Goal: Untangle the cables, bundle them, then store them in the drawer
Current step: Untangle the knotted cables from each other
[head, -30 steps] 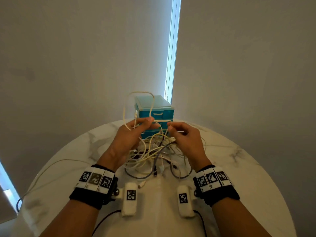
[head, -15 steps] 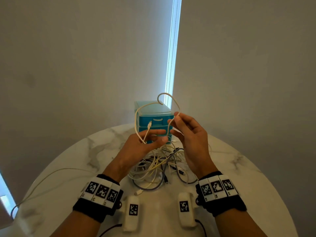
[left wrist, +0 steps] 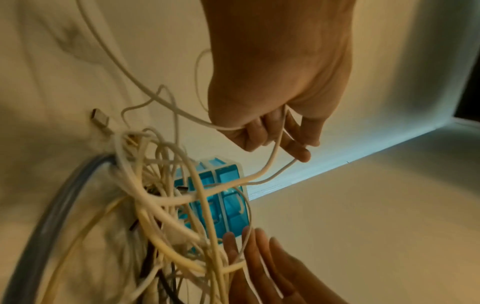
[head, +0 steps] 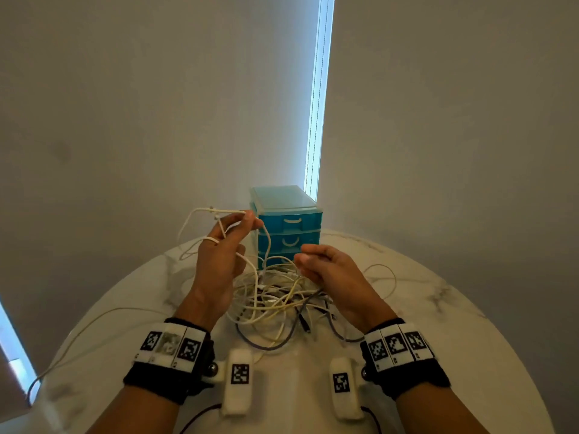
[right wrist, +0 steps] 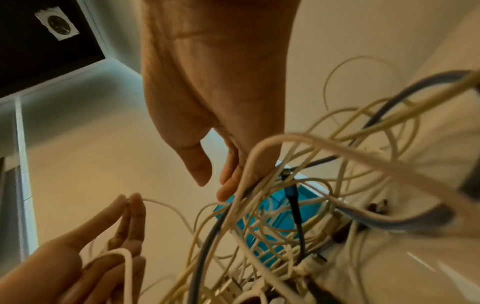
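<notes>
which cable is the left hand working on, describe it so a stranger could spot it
On the round marble table, in front of the blue drawer unit, lies a cable tangle. The left hand pinches a thin white cable above it, the only one raised clear of the pile.

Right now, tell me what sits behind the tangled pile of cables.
Behind the tangled pile of cream, grey and black cables stands a small blue plastic drawer unit, two shut drawers showing. Cables and the right hand cover its lowest part.
</notes>
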The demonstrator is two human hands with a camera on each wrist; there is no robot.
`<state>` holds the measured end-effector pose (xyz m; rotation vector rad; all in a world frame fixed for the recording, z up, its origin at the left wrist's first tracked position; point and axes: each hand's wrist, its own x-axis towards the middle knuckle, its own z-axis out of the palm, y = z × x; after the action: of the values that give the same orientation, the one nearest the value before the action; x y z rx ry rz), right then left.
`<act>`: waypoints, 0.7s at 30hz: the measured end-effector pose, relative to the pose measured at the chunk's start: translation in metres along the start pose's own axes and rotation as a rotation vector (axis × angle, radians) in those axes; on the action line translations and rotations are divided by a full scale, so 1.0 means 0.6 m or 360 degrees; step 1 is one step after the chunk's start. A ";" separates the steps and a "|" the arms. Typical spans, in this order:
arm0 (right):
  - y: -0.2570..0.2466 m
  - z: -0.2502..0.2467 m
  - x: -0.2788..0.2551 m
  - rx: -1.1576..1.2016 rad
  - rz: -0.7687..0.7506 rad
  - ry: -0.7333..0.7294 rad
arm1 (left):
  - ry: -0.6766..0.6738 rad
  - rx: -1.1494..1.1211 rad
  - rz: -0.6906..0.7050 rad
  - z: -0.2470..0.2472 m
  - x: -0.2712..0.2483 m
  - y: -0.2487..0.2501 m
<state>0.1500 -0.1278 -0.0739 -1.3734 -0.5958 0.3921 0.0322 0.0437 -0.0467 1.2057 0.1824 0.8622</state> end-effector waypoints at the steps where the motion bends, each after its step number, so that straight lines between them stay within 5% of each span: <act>1: 0.001 0.004 -0.001 -0.0085 -0.0036 -0.0016 | -0.0012 -0.0064 -0.0043 -0.001 0.000 0.000; 9: 0.008 0.024 -0.011 -0.0521 -0.0303 -0.0024 | -0.0494 0.0128 -0.0171 0.037 -0.039 0.006; 21: -0.002 0.002 0.000 0.0156 -0.0573 0.0596 | -0.0274 0.0528 -0.0421 0.000 0.002 -0.026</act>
<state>0.1491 -0.1269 -0.0727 -1.1770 -0.4914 -0.1243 0.0405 0.0428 -0.0599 1.5187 0.3466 0.5054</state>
